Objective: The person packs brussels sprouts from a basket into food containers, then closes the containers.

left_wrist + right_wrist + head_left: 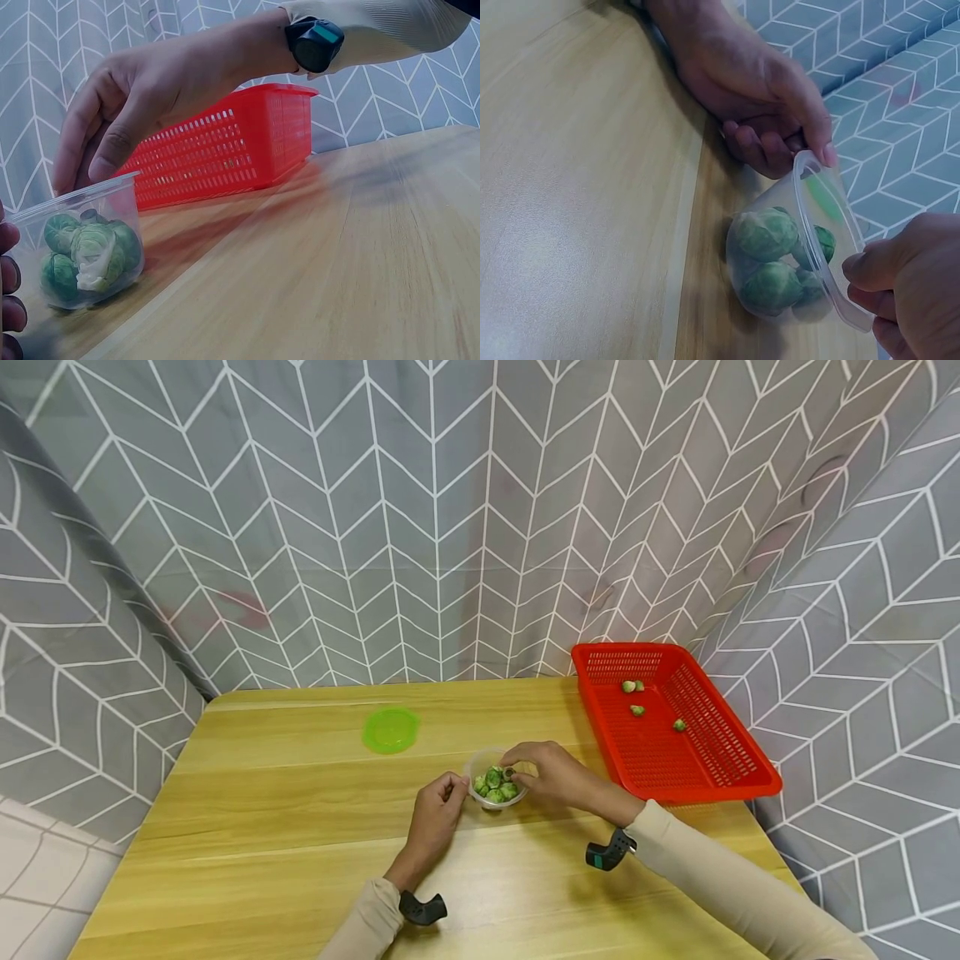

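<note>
A small clear plastic container (491, 804) stands on the table with several green Brussels sprouts (493, 777) inside. My left hand (437, 810) holds its left rim, thumb on the edge and the other fingers curled beside the wall, as the right wrist view shows. From the right, my right hand (553, 770) reaches over the rim, thumb and forefinger pointing down at the sprouts. In the left wrist view, the right fingertips (101, 169) hang just above a sprout's cut stem (90, 215), with no sprout visible between them.
A red perforated plastic basket (622, 760) stands at the table's right side, holding several more sprouts (637, 710). Behind the container, a round green lid (391, 730) lies on the wooden table (300, 827). Grey patterned curtains (450, 527) hang along the table's back and sides.
</note>
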Available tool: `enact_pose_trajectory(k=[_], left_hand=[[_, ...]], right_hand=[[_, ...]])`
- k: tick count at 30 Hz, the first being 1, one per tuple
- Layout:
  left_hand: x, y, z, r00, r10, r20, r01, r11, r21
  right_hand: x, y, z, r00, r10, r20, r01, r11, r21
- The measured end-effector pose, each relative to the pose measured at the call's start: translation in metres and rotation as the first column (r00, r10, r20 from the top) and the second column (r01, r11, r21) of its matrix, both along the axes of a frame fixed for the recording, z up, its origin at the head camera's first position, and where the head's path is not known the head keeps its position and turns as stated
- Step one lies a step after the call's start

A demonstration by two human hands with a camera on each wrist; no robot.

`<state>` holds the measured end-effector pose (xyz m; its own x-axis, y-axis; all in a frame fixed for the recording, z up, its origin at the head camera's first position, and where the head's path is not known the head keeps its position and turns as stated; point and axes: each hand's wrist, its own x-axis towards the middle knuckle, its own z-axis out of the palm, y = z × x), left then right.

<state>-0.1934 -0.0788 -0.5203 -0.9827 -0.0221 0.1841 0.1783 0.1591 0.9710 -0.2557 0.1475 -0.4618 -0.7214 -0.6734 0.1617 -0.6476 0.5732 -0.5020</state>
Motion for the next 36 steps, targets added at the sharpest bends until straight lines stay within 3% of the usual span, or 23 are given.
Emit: enact_pose_trajectory(k=[2,6,11,22,36], left_hand=[[-0.001,0.0,-0.003,1.0,0.001,0.003,-0.001,1.0,-0.005],[-0.008,0.0,-0.019,1.0,0.011,0.002,-0.011,1.0,-0.026],[-0.015,-0.002,-0.034,1.0,-0.002,-0.005,0.002,1.0,-0.017],[-0.015,-0.006,-0.035,0.999,-0.037,-0.016,0.037,0.999,-0.007],[-0.016,-0.006,-0.036,1.0,-0.022,-0.005,0.022,1.0,-0.021]], right_hand=[[0.0,0.001,0.0,1.0,-0.011,0.005,0.012,1.0,-0.001],[0.0,0.003,0.002,0.999,-0.036,-0.002,0.036,0.999,-0.008],[0.0,0.007,0.005,0.997,-0.043,-0.059,0.041,0.999,-0.03],[-0.004,0.019,0.01,0.994,-0.053,-0.091,0.052,0.999,-0.014],[-0.007,0.038,0.023,0.987,-0.159,-0.032,0.158,0.987,-0.03]])
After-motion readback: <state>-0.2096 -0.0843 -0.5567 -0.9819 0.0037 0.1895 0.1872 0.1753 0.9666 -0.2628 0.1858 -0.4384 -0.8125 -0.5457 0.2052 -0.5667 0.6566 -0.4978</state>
